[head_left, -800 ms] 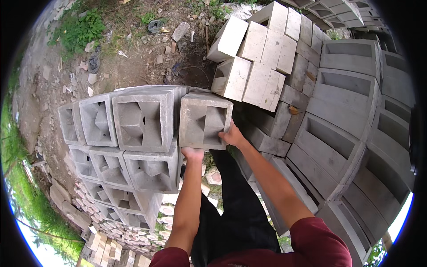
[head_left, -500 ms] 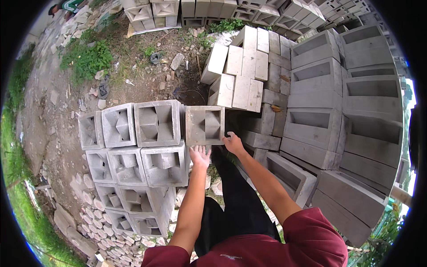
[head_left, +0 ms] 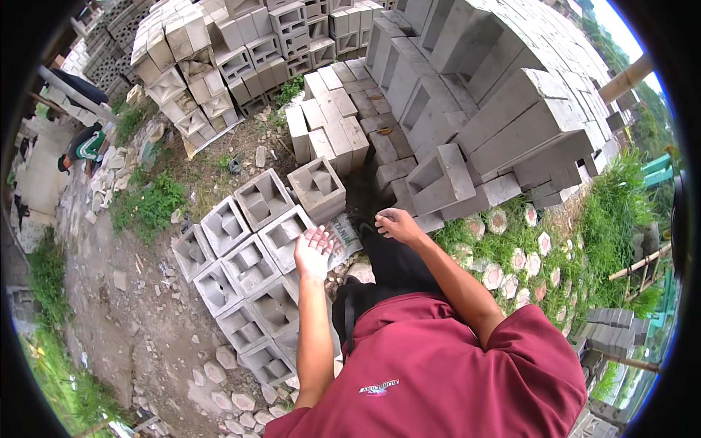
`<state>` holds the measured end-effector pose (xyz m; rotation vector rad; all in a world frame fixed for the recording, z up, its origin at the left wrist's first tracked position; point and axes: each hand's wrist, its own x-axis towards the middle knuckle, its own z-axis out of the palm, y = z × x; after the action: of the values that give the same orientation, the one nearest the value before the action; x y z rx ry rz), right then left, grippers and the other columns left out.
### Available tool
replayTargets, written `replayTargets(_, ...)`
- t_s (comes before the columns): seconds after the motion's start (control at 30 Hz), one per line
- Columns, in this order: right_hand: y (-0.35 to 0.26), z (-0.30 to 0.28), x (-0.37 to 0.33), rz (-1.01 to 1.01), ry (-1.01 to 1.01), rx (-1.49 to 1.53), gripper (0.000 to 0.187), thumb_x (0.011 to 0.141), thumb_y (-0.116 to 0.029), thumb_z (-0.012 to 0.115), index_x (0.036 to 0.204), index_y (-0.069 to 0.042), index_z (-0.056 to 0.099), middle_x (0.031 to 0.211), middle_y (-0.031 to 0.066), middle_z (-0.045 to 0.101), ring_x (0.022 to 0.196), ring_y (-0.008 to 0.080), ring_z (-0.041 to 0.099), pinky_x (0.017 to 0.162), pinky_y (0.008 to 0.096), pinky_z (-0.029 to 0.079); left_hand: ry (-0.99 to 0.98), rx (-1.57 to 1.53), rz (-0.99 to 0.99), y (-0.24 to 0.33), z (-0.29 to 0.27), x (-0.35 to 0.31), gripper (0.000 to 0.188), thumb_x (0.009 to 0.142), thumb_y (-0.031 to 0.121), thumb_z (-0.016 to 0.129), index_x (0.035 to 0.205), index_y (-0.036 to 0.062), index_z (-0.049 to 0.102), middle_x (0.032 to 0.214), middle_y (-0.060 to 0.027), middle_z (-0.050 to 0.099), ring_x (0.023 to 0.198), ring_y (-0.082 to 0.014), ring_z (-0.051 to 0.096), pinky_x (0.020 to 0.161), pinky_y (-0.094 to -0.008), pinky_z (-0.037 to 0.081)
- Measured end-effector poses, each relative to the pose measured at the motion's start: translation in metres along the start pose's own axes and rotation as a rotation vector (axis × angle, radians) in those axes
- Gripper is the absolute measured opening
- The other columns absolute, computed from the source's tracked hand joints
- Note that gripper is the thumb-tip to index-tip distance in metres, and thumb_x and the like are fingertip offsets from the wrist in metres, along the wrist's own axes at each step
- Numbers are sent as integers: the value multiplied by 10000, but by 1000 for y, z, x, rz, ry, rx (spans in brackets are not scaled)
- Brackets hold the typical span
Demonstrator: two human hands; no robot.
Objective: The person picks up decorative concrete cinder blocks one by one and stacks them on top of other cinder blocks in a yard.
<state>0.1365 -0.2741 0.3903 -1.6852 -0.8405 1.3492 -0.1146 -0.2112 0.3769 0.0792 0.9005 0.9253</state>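
A grey hollow concrete block (head_left: 318, 187) stands at the right end of a row of like blocks (head_left: 241, 241) on the ground. My left hand (head_left: 314, 252) hovers open, palm up, just below it, touching nothing. To its right my right hand (head_left: 398, 224) is also open and empty, a little away from the block. Both arms reach out from my dark red shirt (head_left: 445, 372).
A tall stack of large grey blocks (head_left: 496, 117) rises on the right, with flat slabs (head_left: 328, 131) piled beside it. More block piles (head_left: 241, 51) stand farther off. A crouching person (head_left: 82, 146) is at far left. Hexagonal pavers (head_left: 511, 255) lie in grass.
Both hands have let go of the hollow block, which now rests at the row's right end. The hands have drawn back and the view has lifted toward the yard.
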Motion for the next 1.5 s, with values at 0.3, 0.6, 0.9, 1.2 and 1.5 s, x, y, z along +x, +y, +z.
replayTargets(0.3,-36,-49,-144,-176,241,-14,328,903,-223,563,1081,51,592,899,78,655,778,135,621,714,276,507,-224,356,-187,-58,94,-84,384,927,381,444,1140,77,541,1125,-60,595,1035,-204,539,910,-411,413)
replayTargets(0.6,101,-77,-279,-119,680,130,377,847,-295,622,1036,31,620,904,166,681,816,234,656,745,344,511,-439,889,-545,-200,89,-118,449,928,402,438,1209,59,508,1222,-87,550,1099,-232,505,959,-433,378)
replayTargets(0.9,214,-114,-460,87,982,217,350,857,-291,615,1029,13,634,890,136,676,791,192,637,717,323,502,-630,1044,-690,-369,108,-204,421,927,365,458,1193,43,511,1213,-103,558,1116,-234,510,952,-431,390)
replayTargets(1.2,299,-134,-628,56,1436,433,293,874,-208,604,1039,33,619,778,51,645,668,96,575,617,254,464,-948,1290,-952,-537,77,-349,437,956,358,420,1206,7,490,1177,-122,571,1055,-237,548,885,-387,447)
replayTargets(1.5,368,-87,-698,67,1659,844,244,895,-170,579,1041,22,610,865,57,654,721,113,613,640,263,514,-1177,1371,-871,-640,78,-410,298,946,283,460,1114,56,554,1013,-60,624,881,-177,589,767,-338,478)
